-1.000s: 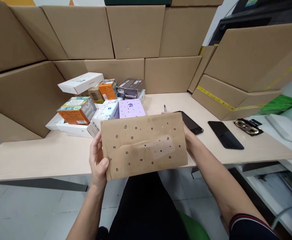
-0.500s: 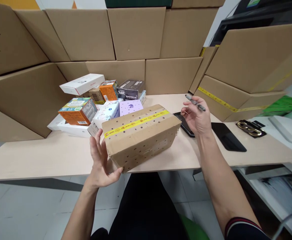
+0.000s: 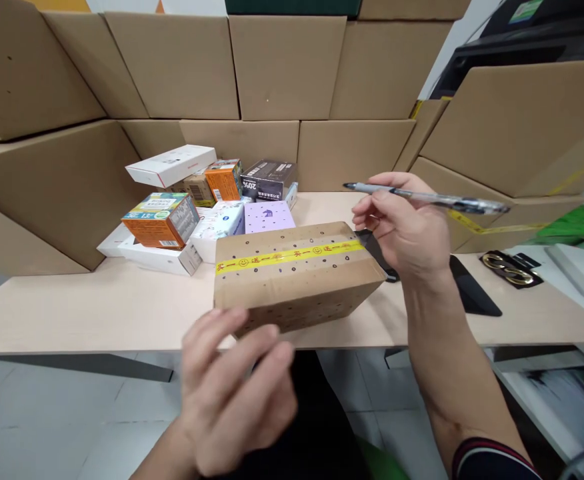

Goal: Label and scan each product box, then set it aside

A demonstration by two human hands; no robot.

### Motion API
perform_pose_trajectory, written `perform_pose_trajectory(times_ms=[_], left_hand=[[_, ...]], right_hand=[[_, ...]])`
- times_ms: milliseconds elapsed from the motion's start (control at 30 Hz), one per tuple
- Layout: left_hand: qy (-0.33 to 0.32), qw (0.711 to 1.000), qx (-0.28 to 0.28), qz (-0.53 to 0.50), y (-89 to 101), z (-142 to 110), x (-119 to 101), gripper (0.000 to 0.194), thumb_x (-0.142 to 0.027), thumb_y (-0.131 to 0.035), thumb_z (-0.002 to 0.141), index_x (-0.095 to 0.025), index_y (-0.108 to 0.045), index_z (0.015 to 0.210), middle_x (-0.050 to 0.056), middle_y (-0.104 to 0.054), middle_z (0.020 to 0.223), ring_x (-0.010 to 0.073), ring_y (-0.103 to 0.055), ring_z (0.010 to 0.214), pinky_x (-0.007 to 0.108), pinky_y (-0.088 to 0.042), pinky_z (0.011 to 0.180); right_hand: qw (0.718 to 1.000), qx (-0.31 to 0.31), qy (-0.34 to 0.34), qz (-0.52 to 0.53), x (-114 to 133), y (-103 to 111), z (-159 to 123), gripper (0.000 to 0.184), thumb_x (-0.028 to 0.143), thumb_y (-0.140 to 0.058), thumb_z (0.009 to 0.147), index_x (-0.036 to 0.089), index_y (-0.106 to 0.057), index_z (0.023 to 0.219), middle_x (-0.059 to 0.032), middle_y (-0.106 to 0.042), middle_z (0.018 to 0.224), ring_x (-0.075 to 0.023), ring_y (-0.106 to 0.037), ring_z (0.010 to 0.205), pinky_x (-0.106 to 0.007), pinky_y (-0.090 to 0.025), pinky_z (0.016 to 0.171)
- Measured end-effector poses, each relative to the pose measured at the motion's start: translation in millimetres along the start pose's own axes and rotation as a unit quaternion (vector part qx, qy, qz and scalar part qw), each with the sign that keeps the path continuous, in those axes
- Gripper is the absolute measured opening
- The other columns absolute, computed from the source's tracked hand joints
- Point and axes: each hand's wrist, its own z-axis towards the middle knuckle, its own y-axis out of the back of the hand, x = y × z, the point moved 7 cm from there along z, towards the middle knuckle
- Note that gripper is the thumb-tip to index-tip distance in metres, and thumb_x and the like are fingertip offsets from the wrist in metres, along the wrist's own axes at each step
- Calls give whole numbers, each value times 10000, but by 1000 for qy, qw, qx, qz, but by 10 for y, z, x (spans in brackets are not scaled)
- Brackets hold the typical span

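A cardboard box point(image 3: 292, 283) marked with small dark rings sits near the table's front edge. Yellow printed tape point(image 3: 329, 250) runs along its top. My left hand point(image 3: 239, 393), blurred by motion, is in front of the box's near left corner, its fingers loosely bent and apart with nothing in them. Whether its fingertips touch the box I cannot tell. My right hand point(image 3: 412, 230) is raised beyond the box's right end and grips a pen point(image 3: 465, 203) with a clear barrel. The pen lies nearly level, its dark tip pointing left.
Several product boxes, among them an orange one point(image 3: 159, 223) and a purple one point(image 3: 269, 217), are piled behind on the left. Large cartons point(image 3: 287, 67) wall in the back and sides. At right lie a dark flat object point(image 3: 475, 293) and gold-handled scissors point(image 3: 509, 268).
My left hand has come off the box's left end and moved toward me. The box has turned slightly. The pen in my right hand has swung to a longer, flatter view.
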Motion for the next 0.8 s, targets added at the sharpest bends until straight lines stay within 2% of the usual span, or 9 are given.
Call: perform_pose_trajectory(times_ms=[67,100,200,267,333,467,667,800], left_hand=[[-45,997,59,23,-189,178,-228,358,-244,-713,775,-234,-739,1132,61,-742,1167,336,-596,1225,489,-485,1056],[-41,996,76,39,-294,242,-271,367,-260,-710,796,-190,-727,1156,88,-750,1168,344,-591,1233,488,-468,1056],[9,987,120,110,-615,322,-236,430,-373,-664,909,-144,-677,1272,118,-742,1248,307,-637,1144,424,-424,980],[33,980,130,149,-748,311,-188,466,-437,-625,958,-147,-653,1323,111,-749,1242,271,-658,1053,395,-377,936],[40,978,126,163,-801,296,-176,472,-469,-618,969,-146,-661,1311,101,-768,1197,258,-658,998,390,-346,911],[47,979,109,168,-807,300,-187,421,-480,-614,972,-166,-695,1241,78,-784,1154,260,-646,962,394,-320,874],[61,979,88,172,-843,305,-170,388,-486,-633,954,-195,-705,1199,59,-787,1158,268,-629,948,397,-302,855],[56,980,73,177,-854,281,-166,369,-453,-652,940,-237,-690,1237,41,-787,1154,270,-626,953,396,-293,899]], right_hand=[[1000,9,16,-16,57,-146,-37,188,422,-648,895,257,-557,889,32,-643,683,-117,-605,556,-261,-508,543],[999,12,25,-25,72,-194,-51,206,431,-633,915,255,-543,857,35,-634,662,-108,-584,521,-250,-489,515],[998,24,26,-60,47,-245,-77,231,422,-614,940,251,-532,809,43,-620,635,-89,-528,459,-225,-417,448],[995,41,3,-89,-16,-234,-93,207,381,-599,947,246,-548,799,45,-611,622,-85,-500,447,-225,-385,439],[991,32,5,-129,-40,-179,-114,196,333,-578,950,239,-561,779,46,-587,603,-89,-478,459,-236,-381,464],[973,-7,58,-222,16,-98,-169,244,286,-560,946,234,-545,708,39,-529,595,-116,-477,544,-268,-395,552],[964,26,65,-257,7,-141,-181,244,286,-548,948,238,-545,709,27,-562,657,-137,-521,621,-279,-404,612],[955,52,55,-288,-12,-174,-159,250,302,-537,951,238,-539,710,20,-554,640,-147,-527,627,-282,-390,600]])
